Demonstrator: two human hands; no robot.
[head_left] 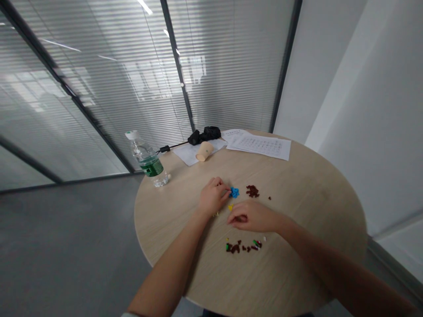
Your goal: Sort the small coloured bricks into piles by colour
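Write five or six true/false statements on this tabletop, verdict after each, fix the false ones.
1. The left hand is closer to the blue pieces than the right hand is. True.
2. The brown pile lies to the right of the blue pieces. True.
3. The clear bottle has a green label. True.
4. The left hand grips the bottle. False: the bottle stands apart, to the left of that hand.
5. Nothing lies beyond the brown pile. False: a paper cup and printed sheets do.
6. Every piece is blue. False: the near row, for one, includes brown and green.
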